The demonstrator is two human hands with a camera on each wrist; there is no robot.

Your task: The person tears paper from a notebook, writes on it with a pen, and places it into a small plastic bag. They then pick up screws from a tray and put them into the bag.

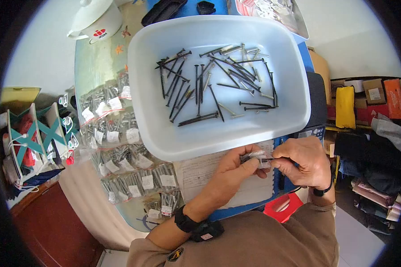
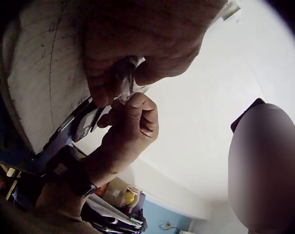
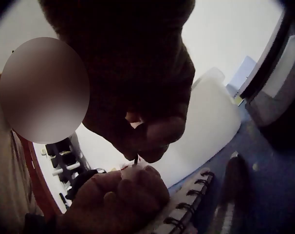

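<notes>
My left hand [image 1: 234,169] grips a small clear plastic bag [image 1: 257,155] with dark contents, just in front of the white plastic tub [image 1: 140,89]. Close beside it, my right hand [image 1: 304,161] pinches a thin black screw [image 1: 269,159] at the mouth of the bag. Only a short length of that screw [image 3: 136,158] shows below the fingertips in the right wrist view; the rest is hidden. Long black screws [image 1: 199,84] and several pale ones lie loose across the tub's floor. An open spiral notebook [image 1: 196,178] with handwriting lies beneath the hands.
Rows of labelled clear bags of screws [image 1: 116,135] cover the table's left side. A white enamel mug [image 1: 98,22] stands at the back left. Behind the tub is a black case [image 1: 164,11], and a white box of plastic packets [image 1: 272,11] sits back right.
</notes>
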